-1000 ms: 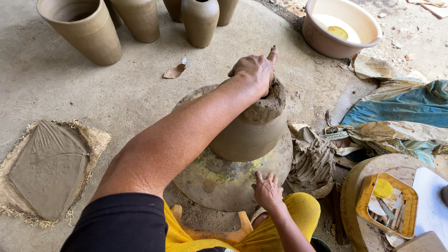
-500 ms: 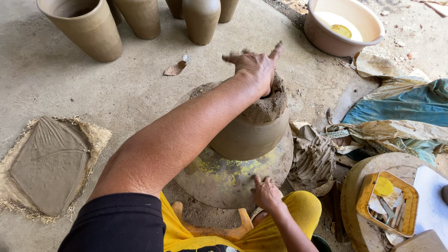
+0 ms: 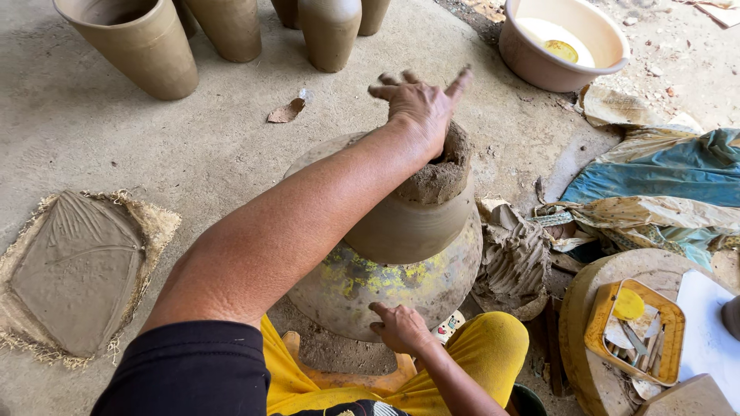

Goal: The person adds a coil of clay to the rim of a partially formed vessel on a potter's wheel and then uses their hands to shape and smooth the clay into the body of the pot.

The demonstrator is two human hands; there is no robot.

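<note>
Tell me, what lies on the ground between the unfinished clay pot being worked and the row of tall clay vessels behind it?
In the head view, one small brown broken shard lies on the otherwise bare concrete floor.

Finished clay vases (image 3: 231,31) line the top edge of the concrete floor (image 3: 193,154), a pink basin (image 3: 563,42) sits upper right (something yellow floats inside), a flattened clay slab (image 3: 77,270) lies on sacking left, and a yellow tray (image 3: 636,331) holds tools lower right.
</note>
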